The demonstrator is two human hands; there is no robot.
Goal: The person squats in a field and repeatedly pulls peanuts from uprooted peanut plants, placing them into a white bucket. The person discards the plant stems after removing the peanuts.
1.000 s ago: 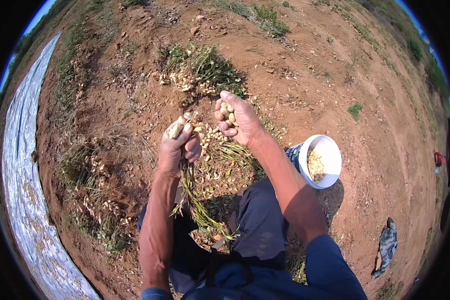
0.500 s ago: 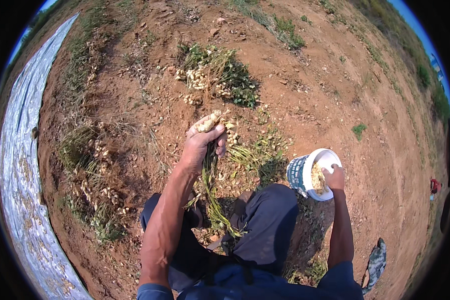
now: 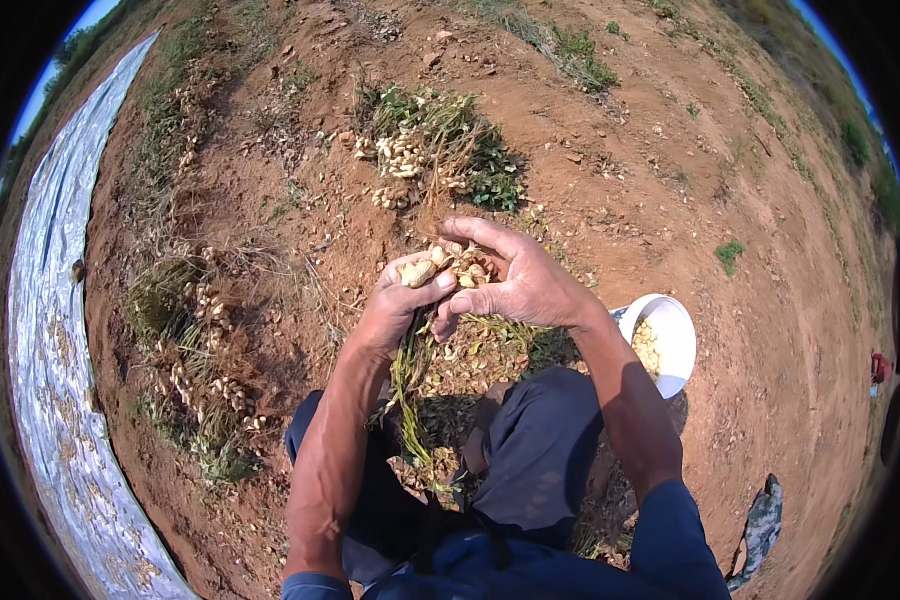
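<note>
My left hand (image 3: pixel 400 305) is closed round a bunch of pulled peanut plants (image 3: pixel 410 395), whose stems hang down between my knees. Pale peanuts (image 3: pixel 417 273) stick out at the top of that fist. From the right, my right hand (image 3: pixel 525 275) curls its fingers and thumb round peanuts (image 3: pixel 473 268) at the root end of the same bunch. The two hands meet there, and the right fingertips are partly hidden. Behind my right forearm a white bucket (image 3: pixel 681 345) leans toward the right, with picked peanuts (image 3: pixel 647 348) inside.
Another heap of peanut plants (image 3: pixel 440 145) lies ahead, pods showing. More uprooted plants (image 3: pixel 200 370) lie in a row on the left, beside a long silvery sheet (image 3: pixel 55 330). A camouflage-patterned cloth item (image 3: pixel 761 528) rests at the lower right on brown soil (image 3: pixel 760 390).
My right hand has come out of the bucket and moved left to the bunch, where it now closes on peanuts. The left hand keeps its hold on the plants.
</note>
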